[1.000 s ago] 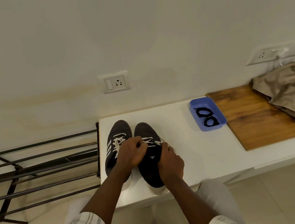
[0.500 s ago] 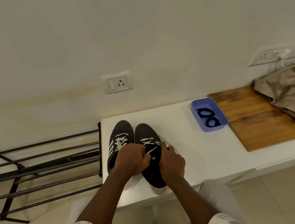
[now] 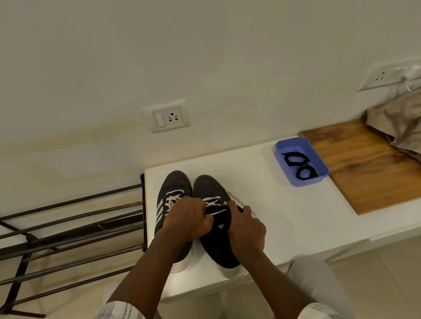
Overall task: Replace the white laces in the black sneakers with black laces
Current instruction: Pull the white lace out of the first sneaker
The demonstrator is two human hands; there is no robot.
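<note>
Two black sneakers stand side by side on the white bench (image 3: 284, 219), toes toward the wall. The left sneaker (image 3: 173, 189) has white stripes and a white lace. On the right sneaker (image 3: 208, 185) the white lace (image 3: 213, 203) is partly undone near the tongue. My left hand (image 3: 187, 218) pinches that lace at the shoe's left side. My right hand (image 3: 246, 227) holds the shoe's right side, fingers at the lace; whether they grip the lace is unclear. Two coiled black laces (image 3: 300, 166) lie in a blue tray (image 3: 281, 160) to the right.
A wooden board (image 3: 362, 168) lies right of the tray with a crumpled beige cloth (image 3: 417, 120) on it. A dark metal shoe rack (image 3: 56, 240) stands left of the bench. Wall sockets (image 3: 167, 116) sit above the bench.
Both hands slid a little toward the shoe's tongue and pulled a lace strand taut across the right sneaker. The shoes stayed in place.
</note>
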